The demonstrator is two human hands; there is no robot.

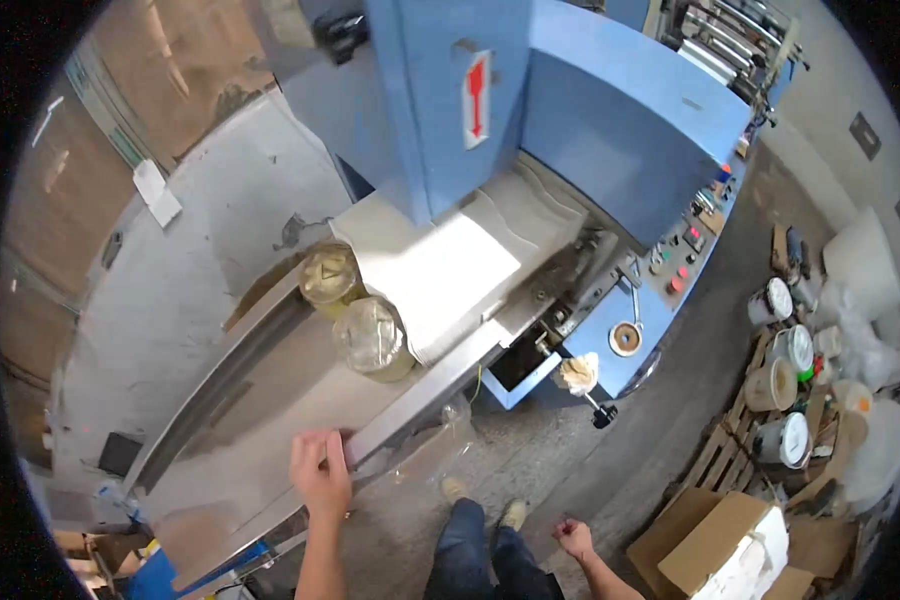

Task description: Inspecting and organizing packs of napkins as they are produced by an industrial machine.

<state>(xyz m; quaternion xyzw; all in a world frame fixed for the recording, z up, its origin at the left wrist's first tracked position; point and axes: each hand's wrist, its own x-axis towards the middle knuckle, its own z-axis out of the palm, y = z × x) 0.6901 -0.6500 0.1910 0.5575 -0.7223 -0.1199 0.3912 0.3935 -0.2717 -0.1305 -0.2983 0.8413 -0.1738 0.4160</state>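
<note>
The metal rail (430,392) is being met at its near end by the left hand (320,472), its length running away up and right from those fingers; they are being held bent at the edge, and whether they are clamped on it cannot be told. Beyond the fingertips, a nearer round container (372,338) and a farther round container (328,274) are being borne by the metal bed (290,390), just beside a white sheet (460,265). Right of and below the left fingers, the right hand (573,538) is being held over the floor, fingers curled, any grip being untellable. If the bed were being jolted through the rail, the containers could be tipped, or the sheet creased against them
</note>
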